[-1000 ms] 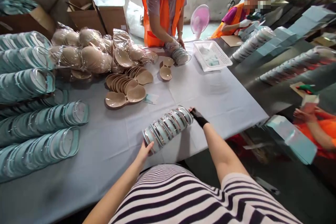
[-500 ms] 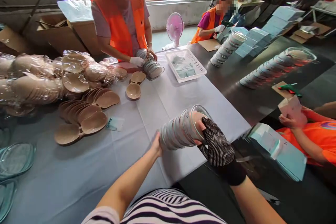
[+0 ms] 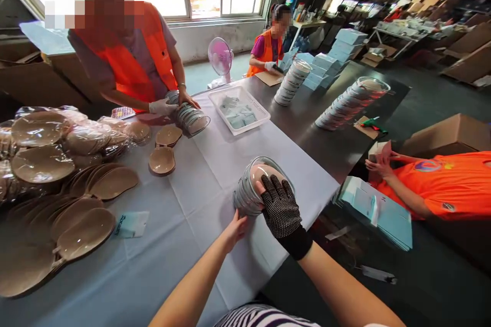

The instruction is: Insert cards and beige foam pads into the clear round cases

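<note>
Before me on the white-covered table, a leaning stack of clear plastic cases [image 3: 244, 195] shows a shiny beige bra cup [image 3: 267, 171] at its near end. My bare left hand [image 3: 233, 231] grips the stack low on its left side; some fingers are hidden behind it. Across the end cup lies my right hand [image 3: 283, 209], in a black dotted glove with a bare thumb tip, its fingers curved over the end of the stack. To the left lie several beige bra cups [image 3: 86, 235] in overlapping rows, beside a printed clear packet [image 3: 132, 224].
Bagged cups [image 3: 42, 130] are heaped at far left. A white basket [image 3: 264, 118] holds packets. Two more stacks [image 3: 293, 82] stand on the dark table [image 3: 307, 138]. Three co-workers are near: one across the table handles another stack [image 3: 192, 118]. Light-blue boxes [image 3: 391, 219] lie right.
The stack has tipped so its end faces up more towards me. My right hand has turned from the end's rim to lie over the cup. The view has swung right.
</note>
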`<action>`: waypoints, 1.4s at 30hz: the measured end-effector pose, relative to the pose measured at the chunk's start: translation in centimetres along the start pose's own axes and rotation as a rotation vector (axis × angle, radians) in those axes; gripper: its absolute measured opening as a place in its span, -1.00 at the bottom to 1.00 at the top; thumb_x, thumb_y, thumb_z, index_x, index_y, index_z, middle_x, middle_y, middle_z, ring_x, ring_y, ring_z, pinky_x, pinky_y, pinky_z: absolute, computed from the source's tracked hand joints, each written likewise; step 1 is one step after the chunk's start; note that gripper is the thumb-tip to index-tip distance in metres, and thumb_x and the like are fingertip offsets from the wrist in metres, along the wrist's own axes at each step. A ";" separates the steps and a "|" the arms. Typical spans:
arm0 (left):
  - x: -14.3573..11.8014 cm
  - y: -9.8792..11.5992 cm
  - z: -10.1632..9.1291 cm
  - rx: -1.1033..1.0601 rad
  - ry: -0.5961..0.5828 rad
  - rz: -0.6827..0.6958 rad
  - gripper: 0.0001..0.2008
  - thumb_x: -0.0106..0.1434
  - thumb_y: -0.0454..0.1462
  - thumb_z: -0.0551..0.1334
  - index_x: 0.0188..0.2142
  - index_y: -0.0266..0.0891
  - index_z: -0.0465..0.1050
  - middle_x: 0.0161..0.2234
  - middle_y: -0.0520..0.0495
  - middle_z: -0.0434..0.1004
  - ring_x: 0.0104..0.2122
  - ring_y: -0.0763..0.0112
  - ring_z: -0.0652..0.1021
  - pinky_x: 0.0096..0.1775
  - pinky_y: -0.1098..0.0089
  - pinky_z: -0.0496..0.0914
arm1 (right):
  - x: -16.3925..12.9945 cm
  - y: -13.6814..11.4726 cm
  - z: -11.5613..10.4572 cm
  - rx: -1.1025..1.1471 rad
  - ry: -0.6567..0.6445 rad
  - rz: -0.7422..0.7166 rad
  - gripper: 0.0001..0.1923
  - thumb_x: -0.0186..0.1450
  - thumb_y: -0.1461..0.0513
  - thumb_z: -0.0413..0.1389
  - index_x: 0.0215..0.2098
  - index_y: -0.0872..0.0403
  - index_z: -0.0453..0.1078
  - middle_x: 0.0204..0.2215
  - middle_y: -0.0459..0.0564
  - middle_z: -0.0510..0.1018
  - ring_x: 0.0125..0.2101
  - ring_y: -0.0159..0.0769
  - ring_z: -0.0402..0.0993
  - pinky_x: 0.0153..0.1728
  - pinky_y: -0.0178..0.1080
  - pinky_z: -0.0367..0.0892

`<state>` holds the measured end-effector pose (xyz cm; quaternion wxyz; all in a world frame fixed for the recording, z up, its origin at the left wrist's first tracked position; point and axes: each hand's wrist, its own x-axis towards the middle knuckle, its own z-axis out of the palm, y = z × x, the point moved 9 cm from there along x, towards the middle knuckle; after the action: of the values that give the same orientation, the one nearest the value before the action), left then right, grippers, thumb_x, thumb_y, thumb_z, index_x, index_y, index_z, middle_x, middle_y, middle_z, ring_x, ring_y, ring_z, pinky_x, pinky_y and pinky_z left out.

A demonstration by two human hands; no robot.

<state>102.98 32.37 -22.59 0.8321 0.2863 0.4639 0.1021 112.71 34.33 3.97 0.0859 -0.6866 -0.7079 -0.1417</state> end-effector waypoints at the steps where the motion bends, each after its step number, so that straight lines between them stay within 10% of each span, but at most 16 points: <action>1: 0.3 0.1 0.3 0.002 -0.016 -0.021 -0.01 0.11 0.00 0.28 0.39 0.17 -0.31 0.41 -0.05 -0.07 0.33 0.11 0.16 0.24 -0.01 0.13 | -0.1 0.4 0.1 -0.006 0.017 0.028 -0.30 0.35 0.24 0.00 0.42 -0.02 -0.06 0.31 0.08 0.23 0.32 -0.06 0.08 0.32 0.06 -0.10; 10: 4.7 4.6 4.3 0.149 -0.176 -0.007 0.01 0.10 -0.08 0.28 0.40 0.10 -0.31 0.42 -0.06 -0.13 0.32 0.12 0.17 0.25 0.00 0.01 | 2.4 8.5 1.6 -0.117 0.029 0.172 -0.35 0.28 0.18 0.08 0.34 -0.09 0.15 0.32 0.07 0.21 0.28 0.11 0.04 0.25 0.17 -0.10; 15: 4.7 2.4 5.0 0.077 -0.215 0.024 0.02 -0.03 0.05 0.34 0.37 0.08 -0.07 0.36 -0.13 0.08 0.17 0.09 0.40 0.15 0.17 0.21 | 7.5 17.2 2.5 -0.233 0.092 0.303 -0.37 0.26 0.22 0.08 0.30 0.09 0.19 0.23 0.20 0.32 0.17 0.14 0.17 0.15 0.14 0.04; 21: 0.8 -6.6 -8.0 -0.019 0.059 -0.116 -0.03 -0.30 0.13 0.43 0.13 -0.09 0.35 0.19 -0.28 0.36 0.15 -0.11 0.40 0.03 0.15 0.28 | 12.6 28.8 4.6 -0.226 0.146 0.571 -0.48 0.25 0.33 0.02 0.18 0.18 0.30 0.13 0.32 0.38 0.03 0.08 0.28 0.01 0.10 0.14; 27: -5.9 -10.5 -22.2 -0.299 0.407 -0.187 -0.34 -0.12 0.00 0.40 0.00 -0.03 0.37 0.01 -0.17 0.54 0.02 0.07 0.54 -0.16 0.32 0.39 | 12.2 35.2 5.6 0.001 0.236 0.707 -0.46 0.20 0.18 0.15 0.13 0.17 0.33 -0.02 0.28 0.46 0.02 0.11 0.33 0.07 0.22 0.14; 31: -6.2 -8.5 -23.2 -0.350 0.496 -0.115 -0.45 -0.03 -0.05 0.36 -0.02 0.01 0.37 -0.06 -0.12 0.59 -0.09 0.13 0.60 -0.18 0.31 0.41 | 10.0 34.4 7.4 0.129 0.161 0.799 -0.35 0.07 0.24 0.24 0.13 0.22 0.32 0.02 0.27 0.47 0.02 0.10 0.39 0.07 0.12 0.26; 37: -2.8 -1.0 -15.9 -0.061 0.359 0.013 -0.44 -0.09 -0.01 0.44 -0.09 -0.09 0.45 0.02 -0.20 0.53 -0.06 0.13 0.57 -0.11 0.26 0.38 | 5.8 25.6 15.2 0.450 0.008 0.819 -0.32 0.12 0.24 0.14 0.23 0.08 0.23 -0.20 0.04 0.60 -0.10 -0.08 0.50 0.02 -0.02 0.36; 42: -2.8 6.5 -15.2 0.098 0.475 0.370 -0.58 -0.13 0.02 0.42 -0.55 -0.19 0.30 -0.52 0.02 0.43 -0.37 0.32 0.53 -0.24 0.34 0.37 | 2.5 19.5 21.0 0.703 0.023 0.982 -0.20 0.10 0.06 0.19 0.26 0.15 0.16 0.24 0.26 0.28 0.23 0.02 0.22 0.23 0.02 0.16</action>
<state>89.42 42.25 -23.08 0.6530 0.3736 0.5898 0.2935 133.58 43.69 -13.44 0.3707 -0.8620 -0.3115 0.1498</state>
